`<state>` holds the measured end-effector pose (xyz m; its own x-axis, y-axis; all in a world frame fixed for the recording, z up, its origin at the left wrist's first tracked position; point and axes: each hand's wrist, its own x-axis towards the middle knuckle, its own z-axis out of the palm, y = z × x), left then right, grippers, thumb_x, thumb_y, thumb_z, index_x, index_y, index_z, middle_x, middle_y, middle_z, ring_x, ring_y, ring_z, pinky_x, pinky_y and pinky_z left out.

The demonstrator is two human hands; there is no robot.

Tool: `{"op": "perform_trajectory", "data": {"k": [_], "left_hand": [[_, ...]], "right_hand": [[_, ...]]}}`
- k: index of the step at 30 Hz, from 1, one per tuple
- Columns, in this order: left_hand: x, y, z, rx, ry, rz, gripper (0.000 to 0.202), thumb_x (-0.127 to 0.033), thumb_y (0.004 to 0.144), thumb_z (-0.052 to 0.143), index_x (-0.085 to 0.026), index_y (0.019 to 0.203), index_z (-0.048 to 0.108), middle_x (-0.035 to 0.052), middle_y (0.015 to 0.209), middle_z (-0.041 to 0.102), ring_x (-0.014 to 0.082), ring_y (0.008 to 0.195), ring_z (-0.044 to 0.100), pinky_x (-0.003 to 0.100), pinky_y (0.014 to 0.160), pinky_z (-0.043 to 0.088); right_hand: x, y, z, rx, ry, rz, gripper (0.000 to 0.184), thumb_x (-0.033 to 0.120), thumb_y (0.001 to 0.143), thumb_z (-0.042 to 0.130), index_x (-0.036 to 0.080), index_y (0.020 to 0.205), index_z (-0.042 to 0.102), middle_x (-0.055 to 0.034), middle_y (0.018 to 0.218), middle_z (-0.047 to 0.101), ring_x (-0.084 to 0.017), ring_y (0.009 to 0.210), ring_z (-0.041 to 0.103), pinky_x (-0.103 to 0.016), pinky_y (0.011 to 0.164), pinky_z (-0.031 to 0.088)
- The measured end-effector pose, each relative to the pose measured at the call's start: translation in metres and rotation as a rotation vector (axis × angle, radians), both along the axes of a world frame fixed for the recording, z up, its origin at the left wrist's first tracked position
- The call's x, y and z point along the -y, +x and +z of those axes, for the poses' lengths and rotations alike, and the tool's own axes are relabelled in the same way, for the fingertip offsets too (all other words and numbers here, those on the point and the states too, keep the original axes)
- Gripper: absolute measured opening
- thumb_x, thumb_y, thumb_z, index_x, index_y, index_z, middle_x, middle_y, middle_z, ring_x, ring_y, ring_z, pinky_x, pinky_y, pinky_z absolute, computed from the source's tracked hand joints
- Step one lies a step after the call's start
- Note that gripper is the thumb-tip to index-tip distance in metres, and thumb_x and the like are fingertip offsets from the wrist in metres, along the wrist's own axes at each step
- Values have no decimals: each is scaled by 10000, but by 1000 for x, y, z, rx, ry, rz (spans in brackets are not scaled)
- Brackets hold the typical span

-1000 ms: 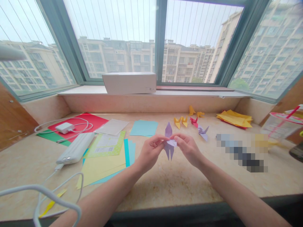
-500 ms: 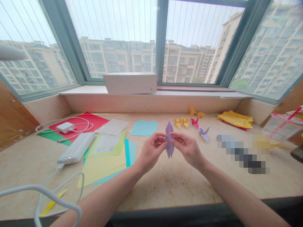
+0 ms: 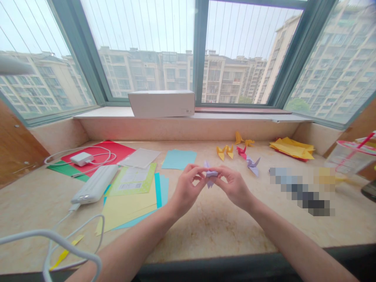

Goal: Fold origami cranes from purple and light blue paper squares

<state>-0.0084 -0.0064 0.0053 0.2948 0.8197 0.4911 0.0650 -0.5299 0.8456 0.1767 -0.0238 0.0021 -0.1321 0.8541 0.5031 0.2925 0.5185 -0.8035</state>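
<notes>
A partly folded piece of purple origami paper (image 3: 210,174) is pinched between both hands, above the stone counter. My left hand (image 3: 190,184) grips its left side with thumb and fingertips. My right hand (image 3: 230,182) pinches the right side the same way. Pointed tips of the paper stick out above and below the fingers; the fingertips hide part of its middle. Just beyond my right hand lies a finished-looking purple paper crane (image 3: 253,166). Near it are a red paper crane (image 3: 241,152) and several yellow paper cranes (image 3: 221,153).
Left of my hands lie blue sheets (image 3: 179,159), pale yellow sheets (image 3: 129,211), red paper (image 3: 117,150), a white power bank (image 3: 95,184) and cables (image 3: 73,258). To the right are yellow sheets (image 3: 292,148), a blurred-out object (image 3: 299,192) and a plastic cup (image 3: 349,156). A white box (image 3: 161,103) stands on the sill.
The purple paper was held upright and long; now it is tilted and bent at its middle, looking shorter. Both hands' fingertips have drawn closer together around it.
</notes>
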Motion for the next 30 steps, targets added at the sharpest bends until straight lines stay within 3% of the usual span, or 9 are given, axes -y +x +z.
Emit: {"op": "perform_trajectory", "data": {"k": [3, 6, 10, 15, 18, 22, 26, 30], "left_hand": [[1, -1, 4, -31, 45, 70, 131, -316, 843, 704, -205, 904, 735, 82, 1066, 616, 176, 895, 622, 287, 777, 529], [3, -1, 5, -32, -63, 18, 190, -366, 864, 680, -177, 856, 700, 71, 942, 696, 178, 835, 641, 299, 778, 511], [3, 2, 4, 101, -306, -112, 272, -408, 850, 687, -143, 864, 626, 57, 783, 707, 161, 721, 643, 269, 673, 496], [2, 5, 3, 280, -402, -91, 386, -383, 804, 740, -166, 1046, 534, 3, 709, 679, 140, 648, 628, 252, 630, 489], [2, 5, 4, 326, -397, -111, 375, -378, 791, 749, -182, 1003, 510, 9, 748, 689, 154, 663, 648, 267, 632, 506], [5, 4, 3, 173, -291, -60, 251, -371, 841, 699, -147, 879, 591, 35, 764, 689, 145, 693, 646, 250, 651, 493], [8, 3, 2, 94, -274, -98, 283, -391, 838, 714, -140, 919, 611, 54, 797, 708, 153, 721, 664, 253, 663, 497], [6, 3, 0, 123, -278, -115, 291, -379, 821, 740, -139, 898, 593, 68, 830, 719, 168, 764, 685, 271, 705, 515]], "right_hand": [[1, -1, 3, -22, 3, -35, 165, 376, 842, 719, 266, 944, 788, -41, 850, 663, -202, 815, 602, -354, 763, 491], [1, -3, 1, -101, -58, -13, 163, 391, 816, 745, 240, 860, 787, -43, 835, 684, -204, 809, 619, -360, 784, 496], [-1, -3, -4, -203, -119, -5, 266, 421, 820, 738, 203, 971, 726, -47, 812, 730, -198, 737, 659, -363, 725, 535], [-2, -3, -5, -270, -125, 37, 318, 407, 886, 668, 234, 1150, 627, -34, 863, 735, -182, 762, 674, -373, 771, 550], [0, -5, -5, -242, -107, 71, 281, 376, 890, 669, 240, 1134, 641, -53, 959, 730, -196, 842, 675, -390, 826, 539], [0, -6, -6, -248, -99, 59, 320, 353, 865, 702, 243, 1157, 632, -51, 965, 707, -190, 835, 663, -383, 817, 542], [0, -6, -6, -277, -103, 47, 390, 338, 822, 751, 247, 1181, 627, -35, 930, 696, -185, 816, 661, -366, 790, 551], [0, -5, -6, -248, -134, 59, 330, 348, 822, 752, 226, 1121, 685, -53, 941, 734, -198, 834, 679, -373, 796, 553]]}}
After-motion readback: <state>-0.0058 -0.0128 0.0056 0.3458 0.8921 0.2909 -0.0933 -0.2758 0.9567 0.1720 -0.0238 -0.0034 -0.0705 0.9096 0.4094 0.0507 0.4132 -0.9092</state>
